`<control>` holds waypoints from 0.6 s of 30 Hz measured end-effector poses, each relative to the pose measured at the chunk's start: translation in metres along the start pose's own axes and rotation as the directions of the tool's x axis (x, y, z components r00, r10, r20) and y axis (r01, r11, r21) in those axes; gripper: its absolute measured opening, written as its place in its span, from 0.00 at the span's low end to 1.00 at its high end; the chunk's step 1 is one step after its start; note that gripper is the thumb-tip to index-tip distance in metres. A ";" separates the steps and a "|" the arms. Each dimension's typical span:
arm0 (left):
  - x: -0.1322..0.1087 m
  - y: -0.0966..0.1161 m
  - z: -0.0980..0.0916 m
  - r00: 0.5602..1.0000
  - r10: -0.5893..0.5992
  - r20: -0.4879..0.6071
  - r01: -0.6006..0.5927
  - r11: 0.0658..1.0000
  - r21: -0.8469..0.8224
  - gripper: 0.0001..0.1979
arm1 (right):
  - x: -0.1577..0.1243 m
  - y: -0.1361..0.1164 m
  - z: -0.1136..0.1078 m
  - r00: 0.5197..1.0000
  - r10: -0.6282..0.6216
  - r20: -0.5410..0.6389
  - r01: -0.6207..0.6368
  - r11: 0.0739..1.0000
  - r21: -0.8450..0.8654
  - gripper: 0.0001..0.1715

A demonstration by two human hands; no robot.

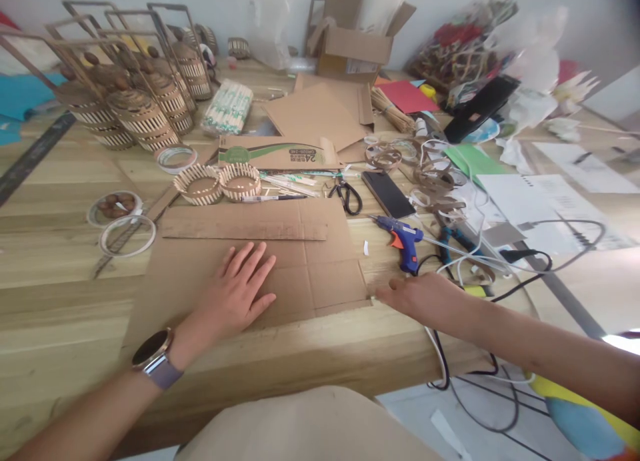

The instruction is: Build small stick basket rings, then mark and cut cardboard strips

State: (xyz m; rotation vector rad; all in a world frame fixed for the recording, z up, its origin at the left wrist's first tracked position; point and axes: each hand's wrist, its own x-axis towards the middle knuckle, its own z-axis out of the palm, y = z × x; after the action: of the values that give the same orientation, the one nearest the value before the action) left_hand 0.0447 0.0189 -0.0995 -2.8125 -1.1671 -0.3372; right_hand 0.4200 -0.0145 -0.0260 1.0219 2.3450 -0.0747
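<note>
My left hand (239, 289) lies flat with its fingers spread on a brown cardboard sheet (330, 271). Along the sheet's far part rests a narrow cardboard strip (245, 230). At the sheet's near right corner, my right hand (415, 297) has its fingers curled together; a tiny pale bit shows by the fingertips, too small to name. Just beyond that hand is a blue glue gun (406, 244) with an orange trigger. A small white scrap (365, 248) sits on the table between the sheet and the glue gun.
Two rings of short sticks (197, 184), a pen (275, 197), black scissors (347, 195) and a phone (389, 194) border the sheet's far side. Tape rolls (127, 236) are at left, below several stick lanterns (145, 117). Cables (525, 274) and pliers (445, 244) crowd the right.
</note>
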 end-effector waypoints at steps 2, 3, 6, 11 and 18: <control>0.000 0.000 0.000 1.000 0.000 -0.002 0.000 1.000 0.000 0.29 | -0.001 0.001 0.002 1.000 0.003 -0.007 -0.003 1.000 0.006 0.24; 0.000 0.000 0.000 1.000 -0.003 -0.003 0.003 1.000 0.000 0.29 | -0.001 0.001 0.003 1.000 0.001 -0.010 -0.001 1.000 0.002 0.24; 0.001 0.001 -0.001 1.000 -0.014 -0.007 0.014 1.000 -0.008 0.29 | -0.002 0.004 0.006 0.999 -0.017 -0.029 0.016 1.000 -0.025 0.24; 0.001 0.003 -0.002 1.000 -0.029 -0.005 0.029 0.999 -0.036 0.30 | -0.004 0.004 0.010 0.997 -0.009 -0.081 0.004 0.998 -0.061 0.25; 0.001 0.004 -0.001 0.999 -0.040 -0.020 0.039 0.998 -0.052 0.29 | -0.007 -0.002 -0.006 0.998 0.049 -0.030 -0.051 0.997 -0.054 0.28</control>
State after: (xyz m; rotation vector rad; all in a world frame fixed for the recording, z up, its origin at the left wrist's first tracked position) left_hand 0.0482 0.0169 -0.0985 -2.8258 -1.2280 -0.4047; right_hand 0.4195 -0.0182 -0.0174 1.0613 2.3327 0.0233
